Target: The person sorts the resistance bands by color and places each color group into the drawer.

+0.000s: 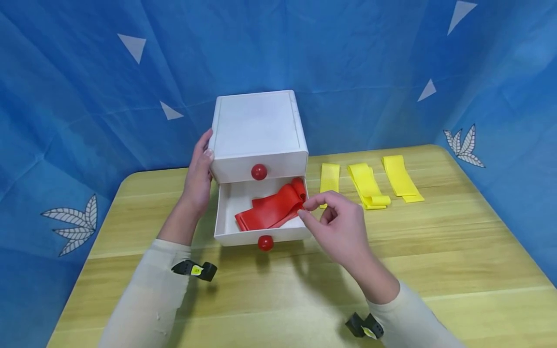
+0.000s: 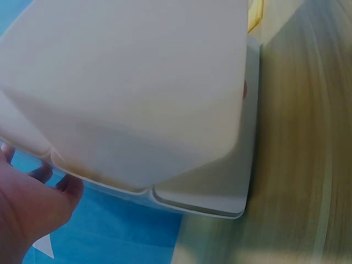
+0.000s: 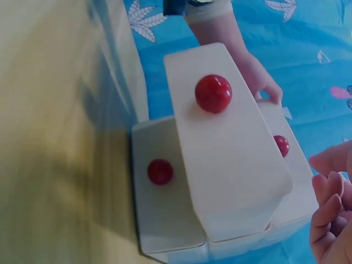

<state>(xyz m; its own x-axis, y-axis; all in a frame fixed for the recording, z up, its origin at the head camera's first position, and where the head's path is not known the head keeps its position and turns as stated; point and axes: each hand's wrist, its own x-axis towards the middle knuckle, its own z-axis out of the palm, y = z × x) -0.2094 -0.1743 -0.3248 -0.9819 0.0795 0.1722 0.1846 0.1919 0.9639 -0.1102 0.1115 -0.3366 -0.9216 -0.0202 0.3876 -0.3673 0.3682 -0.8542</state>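
A white drawer cabinet (image 1: 256, 125) with red knobs stands on the table, and its middle drawer (image 1: 228, 237) is pulled out. Inside lies a folded red ribbon (image 1: 271, 210), its right end near the drawer's right side. My left hand (image 1: 200, 179) grips the cabinet's upper left edge; the left wrist view shows its bent fingers (image 2: 69, 190) against that edge. My right hand (image 1: 337, 227) hovers at the drawer's right side, thumb and index fingertips right beside the ribbon's end. In the right wrist view, its other fingers (image 3: 327, 214) bend loosely, with no ribbon visible in them.
Three yellow ribbon pieces, a short one (image 1: 329, 178), a folded one (image 1: 365, 183) and another folded one (image 1: 400, 179), lie right of the cabinet on the wooden table (image 1: 448, 251). A blue patterned cloth (image 1: 361, 63) hangs behind. The bottom drawer (image 3: 165, 214) is closed.
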